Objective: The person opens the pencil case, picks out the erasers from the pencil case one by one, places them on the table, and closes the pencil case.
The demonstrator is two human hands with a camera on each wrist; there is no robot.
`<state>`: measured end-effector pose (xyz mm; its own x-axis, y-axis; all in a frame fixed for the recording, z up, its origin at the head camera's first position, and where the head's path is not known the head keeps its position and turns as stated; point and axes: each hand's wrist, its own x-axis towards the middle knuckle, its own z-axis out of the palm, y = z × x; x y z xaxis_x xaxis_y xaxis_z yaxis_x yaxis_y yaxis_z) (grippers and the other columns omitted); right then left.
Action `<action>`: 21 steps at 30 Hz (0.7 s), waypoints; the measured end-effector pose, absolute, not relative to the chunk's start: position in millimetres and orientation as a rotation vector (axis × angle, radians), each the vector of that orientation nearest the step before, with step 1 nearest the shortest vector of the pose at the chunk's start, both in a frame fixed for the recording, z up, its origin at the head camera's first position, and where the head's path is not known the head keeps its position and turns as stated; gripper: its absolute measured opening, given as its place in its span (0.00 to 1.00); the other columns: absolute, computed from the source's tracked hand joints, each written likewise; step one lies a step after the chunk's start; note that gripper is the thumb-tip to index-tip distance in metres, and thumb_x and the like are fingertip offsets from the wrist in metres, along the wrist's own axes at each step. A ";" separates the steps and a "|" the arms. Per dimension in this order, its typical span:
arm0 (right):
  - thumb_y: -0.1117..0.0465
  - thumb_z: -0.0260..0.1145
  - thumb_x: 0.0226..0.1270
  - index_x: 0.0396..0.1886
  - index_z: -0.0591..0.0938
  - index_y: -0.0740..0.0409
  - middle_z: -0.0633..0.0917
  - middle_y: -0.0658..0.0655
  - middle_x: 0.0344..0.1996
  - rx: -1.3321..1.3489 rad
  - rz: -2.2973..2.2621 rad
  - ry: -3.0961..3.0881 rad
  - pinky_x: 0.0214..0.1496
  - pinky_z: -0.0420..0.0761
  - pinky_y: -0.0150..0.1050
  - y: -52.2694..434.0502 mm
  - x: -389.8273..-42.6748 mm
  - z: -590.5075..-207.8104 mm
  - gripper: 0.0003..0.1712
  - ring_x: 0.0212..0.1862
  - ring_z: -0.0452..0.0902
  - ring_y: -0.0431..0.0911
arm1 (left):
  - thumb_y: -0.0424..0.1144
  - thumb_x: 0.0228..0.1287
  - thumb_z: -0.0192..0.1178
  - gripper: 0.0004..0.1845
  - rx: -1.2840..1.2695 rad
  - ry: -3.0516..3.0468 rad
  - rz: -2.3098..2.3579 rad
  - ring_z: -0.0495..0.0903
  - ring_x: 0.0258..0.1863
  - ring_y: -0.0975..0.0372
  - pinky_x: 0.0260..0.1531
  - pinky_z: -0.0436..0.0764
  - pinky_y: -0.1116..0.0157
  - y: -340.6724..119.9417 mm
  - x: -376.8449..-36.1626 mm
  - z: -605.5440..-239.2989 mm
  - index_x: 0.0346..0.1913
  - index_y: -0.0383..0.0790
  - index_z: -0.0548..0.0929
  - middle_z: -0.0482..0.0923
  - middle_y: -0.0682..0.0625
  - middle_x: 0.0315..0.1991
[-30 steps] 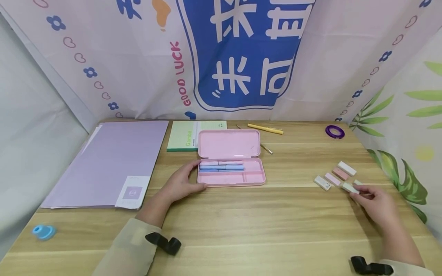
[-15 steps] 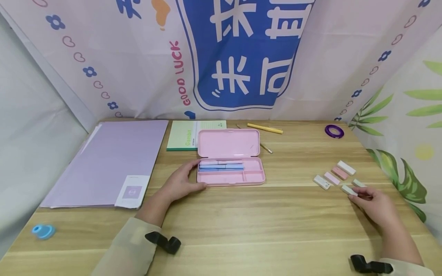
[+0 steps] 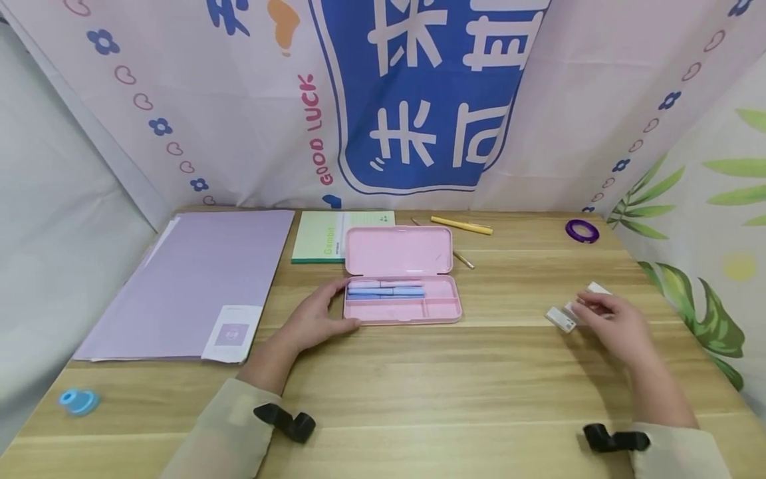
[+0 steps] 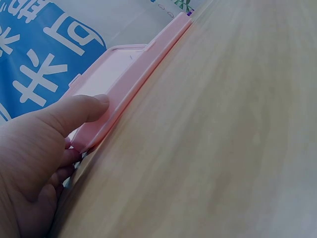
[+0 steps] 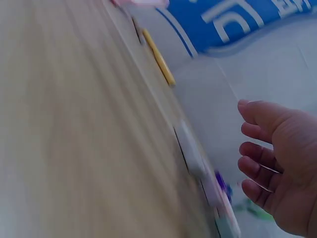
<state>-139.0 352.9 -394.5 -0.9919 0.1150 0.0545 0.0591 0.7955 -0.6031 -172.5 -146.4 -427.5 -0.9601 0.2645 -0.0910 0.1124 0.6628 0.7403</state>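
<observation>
An open pink pencil case [image 3: 439, 309] lies mid-table with blue and pink pens [image 3: 383, 290] in its long compartment. My left hand [image 3: 323, 313] holds the case's left end, thumb on the front wall [image 4: 124, 74] and fingers round the far corner. My right hand [image 3: 604, 316] hovers over a group of small erasers at the right, fingers relaxed, palm empty in the right wrist view [image 5: 277, 163]. One white eraser [image 3: 560, 318] shows left of the hand and another [image 3: 598, 288] beyond it. The hand hides the rest.
A purple folder [image 3: 191, 279] covers the left of the table, with a green notebook [image 3: 320, 236] behind the case. A yellow pen [image 3: 461, 225], a thin stick [image 3: 462, 258] and a purple tape ring [image 3: 581, 230] lie at the back. A blue object [image 3: 78, 401] sits front left.
My right hand has left the white eraser at the near right and moved up and left over the group of erasers. The left hand and the case have stayed put.
</observation>
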 end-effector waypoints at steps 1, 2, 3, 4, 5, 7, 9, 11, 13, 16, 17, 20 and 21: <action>0.47 0.62 0.70 0.60 0.78 0.66 0.85 0.62 0.48 -0.100 0.981 -2.903 0.36 0.73 0.23 342.3 -146.5 -391.9 0.30 0.38 0.70 0.25 | 0.55 0.52 0.72 0.50 0.305 2.685 1.179 0.56 0.76 0.47 0.74 0.59 0.47 -146.5 -172.4 -427.5 0.75 0.44 0.60 0.58 0.42 0.76; 0.47 0.61 0.71 0.61 0.78 0.65 0.83 0.66 0.51 -0.071 1.000 -2.913 0.39 0.75 0.25 331.5 -154.1 -389.5 0.30 0.41 0.73 0.29 | 0.56 0.52 0.72 0.50 0.305 2.685 1.176 0.56 0.76 0.47 0.74 0.59 0.47 -146.7 -172.3 -427.5 0.75 0.44 0.60 0.58 0.42 0.76; 0.47 0.60 0.72 0.61 0.77 0.65 0.82 0.69 0.52 -0.044 1.017 -2.922 0.42 0.76 0.28 320.7 -162.2 -387.5 0.30 0.43 0.75 0.35 | 0.56 0.52 0.72 0.50 0.303 2.684 1.177 0.56 0.76 0.47 0.74 0.59 0.47 -146.8 -172.1 -427.5 0.75 0.44 0.60 0.58 0.42 0.76; 0.46 0.59 0.72 0.62 0.76 0.64 0.81 0.69 0.53 -0.018 1.036 -2.931 0.45 0.78 0.32 310.3 -170.4 -386.0 0.30 0.45 0.77 0.41 | 0.55 0.52 0.72 0.50 0.303 2.683 1.178 0.56 0.76 0.47 0.74 0.59 0.47 -146.9 -172.1 -427.6 0.75 0.44 0.60 0.58 0.42 0.76; 0.46 0.59 0.73 0.63 0.76 0.63 0.81 0.68 0.53 0.005 1.066 -2.936 0.47 0.79 0.37 300.1 -178.9 -385.1 0.30 0.48 0.78 0.47 | 0.55 0.52 0.72 0.50 0.303 2.683 1.178 0.56 0.76 0.47 0.74 0.60 0.47 -147.0 -172.1 -427.8 0.75 0.44 0.60 0.58 0.42 0.76; 0.47 0.58 0.74 0.65 0.74 0.62 0.79 0.67 0.55 0.047 1.135 -2.944 0.52 0.80 0.47 280.2 -196.3 -384.2 0.30 0.54 0.76 0.57 | 0.55 0.52 0.72 0.50 0.307 2.684 1.180 0.56 0.76 0.47 0.74 0.60 0.47 -146.9 -172.3 -428.2 0.75 0.44 0.60 0.58 0.42 0.76; 0.49 0.58 0.74 0.66 0.73 0.62 0.78 0.67 0.58 0.092 1.200 -2.942 0.57 0.79 0.53 261.8 -213.7 -385.2 0.29 0.58 0.74 0.60 | 0.55 0.52 0.72 0.50 0.308 2.680 1.186 0.57 0.76 0.47 0.74 0.60 0.47 -146.9 -172.4 -428.9 0.75 0.44 0.60 0.58 0.42 0.75; 0.52 0.60 0.73 0.67 0.72 0.63 0.77 0.68 0.59 0.126 1.257 -2.933 0.60 0.77 0.55 244.8 -230.7 -387.3 0.29 0.60 0.73 0.60 | 0.55 0.52 0.72 0.49 0.307 2.679 1.189 0.57 0.76 0.48 0.74 0.60 0.47 -146.9 -172.4 -429.5 0.75 0.44 0.61 0.59 0.43 0.75; 0.55 0.61 0.72 0.67 0.71 0.63 0.77 0.68 0.60 0.156 1.311 -2.920 0.62 0.77 0.55 229.6 -245.3 -388.8 0.28 0.61 0.73 0.60 | 0.54 0.52 0.73 0.49 0.305 2.677 1.193 0.57 0.76 0.48 0.74 0.60 0.47 -146.8 -172.3 -429.4 0.74 0.45 0.61 0.59 0.43 0.75; 0.57 0.62 0.71 0.68 0.71 0.62 0.77 0.68 0.59 0.169 1.373 -2.906 0.62 0.77 0.52 210.0 -263.4 -390.7 0.29 0.60 0.74 0.59 | 0.53 0.53 0.72 0.48 0.299 2.678 1.192 0.57 0.76 0.48 0.74 0.60 0.48 -146.8 -171.8 -428.5 0.74 0.44 0.61 0.59 0.43 0.75; 0.57 0.62 0.71 0.69 0.70 0.62 0.78 0.67 0.59 0.174 1.380 -2.909 0.62 0.77 0.51 204.6 -268.3 -390.9 0.29 0.59 0.74 0.59 | 0.53 0.53 0.73 0.48 0.295 2.679 1.192 0.57 0.76 0.48 0.74 0.60 0.48 -147.0 -171.7 -428.1 0.75 0.45 0.61 0.59 0.43 0.75; 0.56 0.61 0.72 0.70 0.69 0.59 0.79 0.66 0.58 0.189 1.356 -2.937 0.60 0.77 0.49 191.3 -279.5 -391.7 0.30 0.58 0.75 0.57 | 0.52 0.53 0.73 0.48 0.287 2.679 1.194 0.57 0.76 0.48 0.74 0.60 0.48 -147.1 -171.5 -427.3 0.75 0.45 0.61 0.59 0.43 0.75; 0.56 0.61 0.72 0.71 0.69 0.57 0.80 0.66 0.56 0.189 1.343 -2.946 0.59 0.78 0.48 187.9 -282.1 -392.0 0.30 0.56 0.76 0.56 | 0.53 0.53 0.73 0.48 0.286 2.680 1.195 0.57 0.76 0.48 0.74 0.60 0.48 -147.2 -171.5 -427.2 0.75 0.45 0.61 0.59 0.44 0.75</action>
<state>-282.1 187.9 -392.0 -0.9881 -0.1477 -0.0439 -0.0637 0.6513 -0.7561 -171.5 -147.2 -427.2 -0.9628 0.2523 -0.0968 0.0966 0.6558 0.7488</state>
